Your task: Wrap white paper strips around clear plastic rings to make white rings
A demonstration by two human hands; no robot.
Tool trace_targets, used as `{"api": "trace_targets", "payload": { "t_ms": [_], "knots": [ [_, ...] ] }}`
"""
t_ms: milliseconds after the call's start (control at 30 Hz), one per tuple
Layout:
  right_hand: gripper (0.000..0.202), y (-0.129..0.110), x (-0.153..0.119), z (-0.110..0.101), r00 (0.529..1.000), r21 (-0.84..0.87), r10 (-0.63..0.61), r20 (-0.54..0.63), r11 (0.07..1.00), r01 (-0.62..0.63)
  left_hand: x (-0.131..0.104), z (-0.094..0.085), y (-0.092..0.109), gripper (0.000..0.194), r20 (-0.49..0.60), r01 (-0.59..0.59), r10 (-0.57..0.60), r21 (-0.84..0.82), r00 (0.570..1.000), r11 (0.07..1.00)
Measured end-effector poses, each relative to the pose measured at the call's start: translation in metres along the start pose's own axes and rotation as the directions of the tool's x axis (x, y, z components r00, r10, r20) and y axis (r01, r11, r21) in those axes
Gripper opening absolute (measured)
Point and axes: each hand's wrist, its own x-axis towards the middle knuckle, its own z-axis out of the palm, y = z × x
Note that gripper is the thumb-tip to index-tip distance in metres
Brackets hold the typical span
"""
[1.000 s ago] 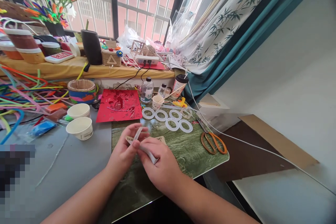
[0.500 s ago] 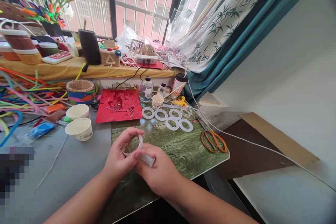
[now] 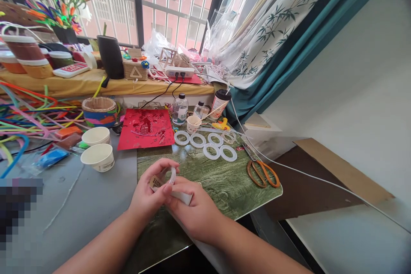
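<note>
My left hand is closed around a clear, bangle-like ring, held up over the green wood-grain mat. A strip of sandpaper shows inside the ring, its brown back printed with dark letters. The pale grey end of that strip comes out on the right, pinched in my right hand. Both hands touch at the ring, and the fingers hide part of it. Beyond them on the mat lie several translucent white ring moulds.
Orange-handled scissors lie at the mat's right edge, with a white cable running past. Stained red paper, two paper cups, a clear bottle and a lidded drink cup stand or lie farther back.
The sandpaper has shifted and turned slightly within the ring, so its printed brown back shows more. My right hand has moved a little to the right.
</note>
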Motion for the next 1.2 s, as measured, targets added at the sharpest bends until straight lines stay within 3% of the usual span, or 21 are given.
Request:
{"api": "trace_targets", "payload": {
  "t_ms": [167,267,400,467,533,633,733,800,867,967,1100,1200],
  "knots": [
    [0.04,0.003,0.004,-0.01,0.98,0.242,0.186,0.064,0.95,-0.196,0.002,-0.001,-0.001,0.054,0.039,-0.021,0.021,-0.02,0.999,1.0],
    [0.033,0.008,0.003,-0.012,0.924,0.482,0.377,0.059,0.8,-0.357,0.007,-0.001,-0.003,0.055,0.037,-0.001,0.003,-0.057,0.999,0.998],
    [0.051,0.016,0.004,-0.009,0.82,0.662,0.552,0.149,0.56,-0.498,0.009,-0.002,-0.005,0.056,0.053,-0.008,0.012,-0.063,0.999,0.998],
    [0.052,0.015,0.006,-0.008,0.825,0.659,0.546,0.146,0.568,-0.492,0.009,-0.003,-0.006,0.054,0.036,-0.008,0.011,-0.071,0.999,0.997],
    [0.043,0.011,0.008,-0.008,0.877,0.57,0.47,0.101,0.695,-0.438,0.008,-0.004,-0.006,0.052,-0.007,0.001,-0.002,-0.103,1.0,0.995],
    [0.028,-0.002,0.01,-0.01,0.923,0.27,0.372,0.098,0.883,-0.385,0.007,-0.004,-0.008,0.052,-0.062,0.01,-0.02,-0.167,0.998,0.986],
    [0.031,-0.015,0.009,-0.012,0.93,-0.04,0.341,0.136,0.94,-0.338,0.005,-0.002,-0.009,0.053,-0.109,0.009,-0.033,-0.218,0.994,0.976],
    [0.031,-0.022,0.008,-0.012,0.952,-0.224,0.25,0.175,0.952,-0.209,0.004,-0.001,-0.008,0.053,-0.135,0.015,-0.05,-0.249,0.99,0.968],
    [0.026,-0.026,0.007,-0.011,0.967,-0.413,0.142,0.212,0.91,-0.043,0.004,0.002,-0.007,0.053,-0.16,0.032,-0.077,-0.266,0.984,0.964],
    [0.019,-0.03,0.007,-0.006,0.968,-0.68,0.087,0.236,0.726,0.101,0.004,0.007,0.0,0.05,-0.204,0.089,-0.157,-0.306,0.966,0.948],
    [0.022,-0.03,0.01,0.009,0.948,-0.858,0.171,0.27,0.489,0.156,0.007,0.015,0.014,0.05,-0.244,0.222,-0.345,-0.419,0.906,0.88],
    [0.03,-0.027,0.014,0.02,0.936,-0.893,0.248,0.251,0.431,0.125,0.008,0.019,0.021,0.049,-0.249,0.293,-0.475,-0.528,0.844,0.797]
  ]
}}
